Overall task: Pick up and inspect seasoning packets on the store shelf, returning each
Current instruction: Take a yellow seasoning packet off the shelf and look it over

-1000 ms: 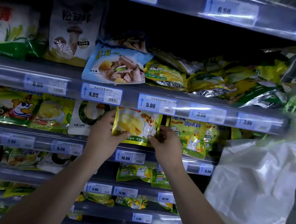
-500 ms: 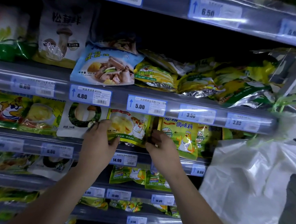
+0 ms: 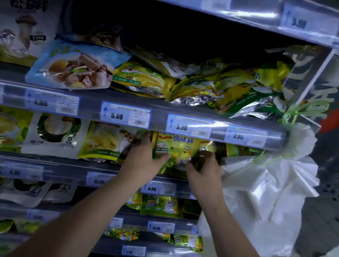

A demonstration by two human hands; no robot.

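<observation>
A yellow-green seasoning packet with a cartoon chick (image 3: 178, 152) stands on the middle shelf under the 3.50 price tag. My left hand (image 3: 142, 161) grips its left edge, thumb across the front. My right hand (image 3: 203, 166) pinches its lower right edge. To the left stands the yellow packet with a chef picture (image 3: 107, 142), free of both hands. The chick packet's bottom is hidden behind my hands.
The shelf rail with price tags (image 3: 125, 115) runs just above my hands. A heap of yellow foil packets (image 3: 217, 87) lies on the shelf above. A bundle of white plastic bags (image 3: 266, 195) hangs at the shelf's right end, close to my right hand.
Both hands let go of the chef packet, which now rests on the shelf, and moved right onto the chick packet. The view shifted right too.
</observation>
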